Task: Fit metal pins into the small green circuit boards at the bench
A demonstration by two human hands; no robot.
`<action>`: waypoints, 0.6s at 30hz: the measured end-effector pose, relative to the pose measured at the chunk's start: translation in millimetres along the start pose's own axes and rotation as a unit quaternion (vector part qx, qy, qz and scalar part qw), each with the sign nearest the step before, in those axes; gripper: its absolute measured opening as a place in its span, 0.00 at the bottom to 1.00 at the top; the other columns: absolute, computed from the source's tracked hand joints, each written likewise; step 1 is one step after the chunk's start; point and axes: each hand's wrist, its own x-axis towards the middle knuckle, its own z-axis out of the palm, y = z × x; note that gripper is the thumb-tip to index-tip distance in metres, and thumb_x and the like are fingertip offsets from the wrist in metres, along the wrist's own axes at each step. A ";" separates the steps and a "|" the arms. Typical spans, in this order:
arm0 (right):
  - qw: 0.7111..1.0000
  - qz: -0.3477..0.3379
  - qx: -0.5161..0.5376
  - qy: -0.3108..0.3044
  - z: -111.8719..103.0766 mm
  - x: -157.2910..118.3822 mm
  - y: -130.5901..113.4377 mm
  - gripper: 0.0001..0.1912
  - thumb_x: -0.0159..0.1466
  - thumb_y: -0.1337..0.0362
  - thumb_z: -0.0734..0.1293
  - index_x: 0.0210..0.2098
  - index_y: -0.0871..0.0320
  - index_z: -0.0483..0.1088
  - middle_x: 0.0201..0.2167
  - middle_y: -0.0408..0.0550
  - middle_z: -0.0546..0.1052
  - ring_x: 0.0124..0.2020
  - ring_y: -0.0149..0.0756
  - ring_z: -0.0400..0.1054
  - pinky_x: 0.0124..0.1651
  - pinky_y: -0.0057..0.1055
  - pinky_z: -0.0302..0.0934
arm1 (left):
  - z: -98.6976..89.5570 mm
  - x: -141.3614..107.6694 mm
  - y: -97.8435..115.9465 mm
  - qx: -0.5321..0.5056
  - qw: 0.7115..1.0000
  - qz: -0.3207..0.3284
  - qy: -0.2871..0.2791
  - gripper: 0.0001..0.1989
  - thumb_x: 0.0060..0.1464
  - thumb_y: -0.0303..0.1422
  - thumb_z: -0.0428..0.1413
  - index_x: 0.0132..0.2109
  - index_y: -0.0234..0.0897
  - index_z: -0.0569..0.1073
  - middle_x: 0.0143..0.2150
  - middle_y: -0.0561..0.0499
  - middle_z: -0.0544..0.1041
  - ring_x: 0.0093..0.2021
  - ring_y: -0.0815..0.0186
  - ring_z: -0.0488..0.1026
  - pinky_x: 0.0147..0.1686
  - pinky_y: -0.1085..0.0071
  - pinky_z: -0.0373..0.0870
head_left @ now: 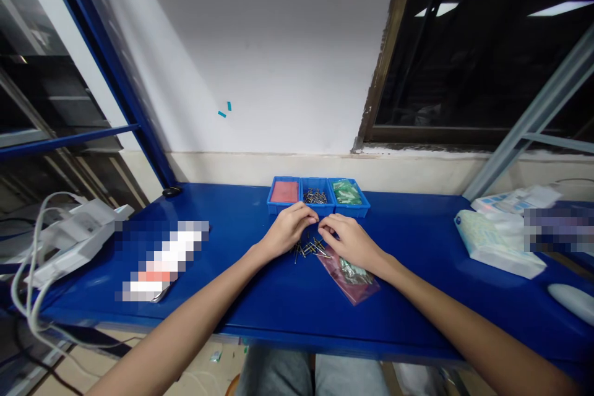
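Observation:
My left hand [288, 229] and my right hand [353, 241] almost meet at their fingertips over the blue table. The left fingers are pinched together; anything between them is too small to make out. On the right, the fingers are curled in towards the thumb, and what they may hold is hidden. Just below the hands lies a loose pile of thin screw-like metal pieces [307, 249]. Partly under my right hand is a reddish clear plastic bag [355, 291], with a smaller greenish-silver packet [356, 272] on or in it.
Behind the hands stands a blue three-part bin [273, 209] with pink bags [284, 192], metal pieces [316, 197] and green packets [346, 192]. A tissue pack [487, 241] lies to the right. Power strips with white cables [77, 235] are at the left.

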 end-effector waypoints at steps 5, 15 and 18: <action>0.998 0.005 0.061 0.018 -0.6 2.6 -1.4 0.05 0.68 0.67 0.63 0.37 0.58 0.71 0.32 0.45 0.75 0.35 0.35 0.69 0.39 0.30 0.58 | 2.0 -1.3 6.5 -0.047 0.997 -0.066 0.004 0.07 0.67 0.32 0.50 0.42 0.35 0.72 0.32 0.53 0.75 0.28 0.71 0.70 0.32 0.75 0.66; 0.991 0.018 0.125 0.053 1.8 2.9 -2.2 0.06 0.66 0.68 0.65 0.31 0.58 0.71 0.28 0.42 0.75 0.29 0.31 0.68 0.35 0.27 0.56 | 2.3 0.2 10.7 -0.050 0.996 -0.063 0.026 0.07 0.65 0.33 0.54 0.46 0.35 0.73 0.35 0.52 0.76 0.27 0.72 0.68 0.32 0.75 0.67; 0.990 0.027 0.128 0.059 1.5 2.7 -3.2 0.07 0.65 0.69 0.65 0.31 0.58 0.71 0.26 0.41 0.75 0.28 0.31 0.67 0.34 0.26 0.56 | 1.1 -0.7 10.7 -0.002 0.999 -0.024 0.031 0.10 0.66 0.32 0.53 0.52 0.36 0.71 0.38 0.50 0.76 0.32 0.69 0.71 0.36 0.71 0.70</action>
